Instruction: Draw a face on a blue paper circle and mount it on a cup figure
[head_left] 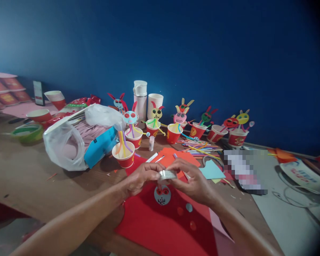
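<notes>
Between my two hands is a small roll of clear tape [167,175], held above a red paper sheet [149,227]. My left hand [142,177] pinches the roll's left side, and my right hand [189,177] grips its right side with curled fingers. Just below the roll lies a pale blue paper face [162,196] with red eyes and a drawn mouth. To its right on the red sheet are a small pale blue disc [189,207] and two small red discs.
Red paper cups, such as this one with bent straws [124,156], stand behind my hands, several topped by paper faces. A plastic bag [61,149] sits at left. Loose straws [200,147], orange paper and a phone-like blurred object [244,172] lie at right.
</notes>
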`<control>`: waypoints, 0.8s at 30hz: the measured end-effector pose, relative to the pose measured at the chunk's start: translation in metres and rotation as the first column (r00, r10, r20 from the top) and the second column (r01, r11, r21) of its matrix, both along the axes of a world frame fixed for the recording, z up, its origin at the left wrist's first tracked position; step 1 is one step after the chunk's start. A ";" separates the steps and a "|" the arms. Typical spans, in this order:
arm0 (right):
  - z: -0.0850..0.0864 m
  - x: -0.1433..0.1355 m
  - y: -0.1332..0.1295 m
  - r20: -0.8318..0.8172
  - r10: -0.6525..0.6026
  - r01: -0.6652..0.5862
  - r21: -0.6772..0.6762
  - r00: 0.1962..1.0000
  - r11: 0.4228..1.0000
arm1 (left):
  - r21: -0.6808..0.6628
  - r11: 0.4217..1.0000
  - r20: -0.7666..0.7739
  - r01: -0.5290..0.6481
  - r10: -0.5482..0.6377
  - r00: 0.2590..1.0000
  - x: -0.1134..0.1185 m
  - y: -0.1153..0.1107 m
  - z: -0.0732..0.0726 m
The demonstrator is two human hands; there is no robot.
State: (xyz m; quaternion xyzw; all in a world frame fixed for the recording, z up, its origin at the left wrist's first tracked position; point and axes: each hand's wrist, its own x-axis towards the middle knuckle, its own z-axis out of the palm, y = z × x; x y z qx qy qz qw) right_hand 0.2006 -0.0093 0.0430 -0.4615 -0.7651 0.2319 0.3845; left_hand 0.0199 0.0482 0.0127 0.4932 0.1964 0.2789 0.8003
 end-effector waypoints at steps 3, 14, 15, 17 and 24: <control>-0.001 -0.002 -0.001 0.010 0.007 -0.007 -0.002 1.000 1.000 | -0.086 0.996 0.002 0.021 -0.021 1.000 0.001 -0.002 0.001; -0.001 0.001 0.000 0.013 0.014 -0.014 0.024 1.000 1.000 | -0.201 0.973 0.040 0.109 -0.103 0.994 0.000 -0.001 0.001; 0.000 0.001 -0.001 -0.002 0.006 -0.006 0.021 1.000 1.000 | -0.208 0.969 0.063 0.130 -0.119 0.991 0.000 -0.001 0.001; 0.002 0.002 -0.001 -0.049 -0.005 0.005 0.013 0.999 1.000 | -0.214 0.965 0.109 0.155 -0.134 0.985 -0.001 0.000 0.000; -0.003 0.002 0.001 -0.203 -0.035 0.031 -0.022 0.979 0.999 | -0.185 0.962 0.149 0.202 -0.176 0.973 -0.002 -0.002 0.000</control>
